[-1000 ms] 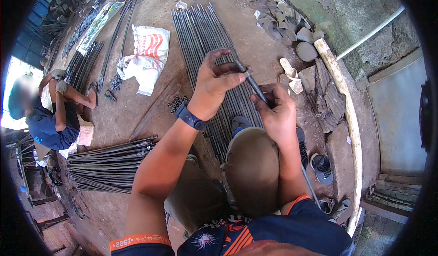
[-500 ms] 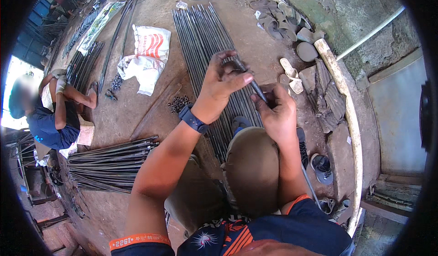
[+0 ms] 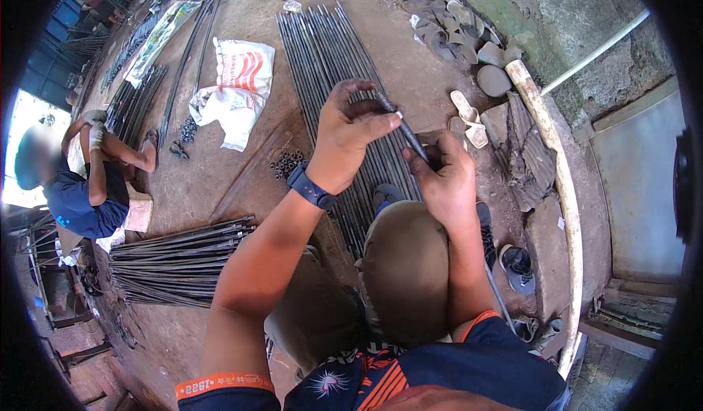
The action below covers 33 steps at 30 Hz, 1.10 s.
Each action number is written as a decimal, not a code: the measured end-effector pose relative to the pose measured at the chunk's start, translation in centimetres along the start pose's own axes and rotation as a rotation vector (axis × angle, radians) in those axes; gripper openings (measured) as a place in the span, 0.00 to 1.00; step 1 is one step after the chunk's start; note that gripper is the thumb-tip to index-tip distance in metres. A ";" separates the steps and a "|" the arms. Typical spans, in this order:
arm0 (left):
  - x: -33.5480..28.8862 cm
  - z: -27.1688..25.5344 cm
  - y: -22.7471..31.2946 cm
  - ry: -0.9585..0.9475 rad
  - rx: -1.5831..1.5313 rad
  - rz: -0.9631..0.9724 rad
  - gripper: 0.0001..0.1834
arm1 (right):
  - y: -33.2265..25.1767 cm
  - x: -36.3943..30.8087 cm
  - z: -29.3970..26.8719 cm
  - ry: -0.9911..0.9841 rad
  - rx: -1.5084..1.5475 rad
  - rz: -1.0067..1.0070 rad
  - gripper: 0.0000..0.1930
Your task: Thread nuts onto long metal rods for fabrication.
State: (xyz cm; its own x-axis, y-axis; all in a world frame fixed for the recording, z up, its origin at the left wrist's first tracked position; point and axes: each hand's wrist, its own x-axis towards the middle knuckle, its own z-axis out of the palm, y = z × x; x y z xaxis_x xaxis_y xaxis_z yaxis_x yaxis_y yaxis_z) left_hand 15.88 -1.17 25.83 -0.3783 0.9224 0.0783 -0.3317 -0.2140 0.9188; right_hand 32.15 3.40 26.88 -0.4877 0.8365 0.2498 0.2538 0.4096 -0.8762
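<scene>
Holding one dark rod (image 3: 414, 142) in two hands

Has two trousered knees (image 3: 406, 272) nearest. Grips the rod's lower visible end in the right hand (image 3: 448, 180), with thumb and fingers pinched narrow; curls the left hand (image 3: 350, 134) about the upper part, with thumb touching. Looks slim, straight, dark grey and finely ridged, with one bright spot by the left thumb, too small to make out. Slants above one spread of long rods (image 3: 315, 52) on the floor, too numerous to count. Beyond: one cluster of small nuts (image 3: 285, 163), one bundle of rods (image 3: 176, 261) leftward, one white sack (image 3: 233, 111) with red print, one seated co-worker (image 3: 88, 184).
</scene>
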 end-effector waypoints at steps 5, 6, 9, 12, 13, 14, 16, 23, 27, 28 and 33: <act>-0.2 0.6 -0.2 -0.031 -0.221 0.071 0.30 | 0.0 -0.1 0.1 0.004 0.006 -0.025 0.09; -0.2 0.6 -0.2 0.015 -0.059 0.018 0.29 | 0.1 -0.1 0.2 0.008 0.013 -0.034 0.09; -0.2 0.7 0.2 0.049 0.073 -0.022 0.29 | 0.2 -0.1 0.1 0.013 0.023 -0.039 0.09; -0.2 0.4 -0.4 -0.003 -0.074 0.039 0.30 | 0.1 -0.1 0.1 -0.002 0.035 -0.007 0.09; -0.2 0.4 -0.6 -0.049 -0.194 0.085 0.31 | 0.1 -0.1 0.1 -0.013 0.040 0.021 0.09; -0.2 0.5 -0.7 -0.047 -0.193 0.086 0.31 | 0.2 -0.1 0.2 -0.014 0.041 0.020 0.09; -0.2 0.9 -0.8 0.018 -0.028 0.077 0.31 | 0.7 -0.1 0.5 0.042 0.101 -0.040 0.08; -0.4 0.7 -0.2 -0.047 -0.240 0.006 0.31 | 0.5 -0.1 0.3 -0.003 0.036 0.002 0.08; -0.4 1.0 -0.3 0.029 -0.105 0.001 0.31 | 0.2 -0.2 0.3 0.026 0.043 -0.067 0.09; -0.4 0.9 -0.1 0.040 -0.027 -0.006 0.30 | 0.1 -0.2 0.2 0.022 0.038 -0.047 0.09; -0.4 0.7 -0.4 -0.024 -0.227 0.010 0.31 | 0.4 -0.2 0.4 0.013 0.040 -0.052 0.09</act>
State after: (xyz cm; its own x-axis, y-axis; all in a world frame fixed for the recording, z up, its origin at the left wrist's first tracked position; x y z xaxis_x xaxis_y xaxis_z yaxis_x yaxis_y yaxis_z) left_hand 16.73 -1.21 25.65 -0.3628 0.9266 0.0989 -0.5146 -0.2877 0.8077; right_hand 32.03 3.28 26.34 -0.4884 0.8190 0.3010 0.1943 0.4383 -0.8776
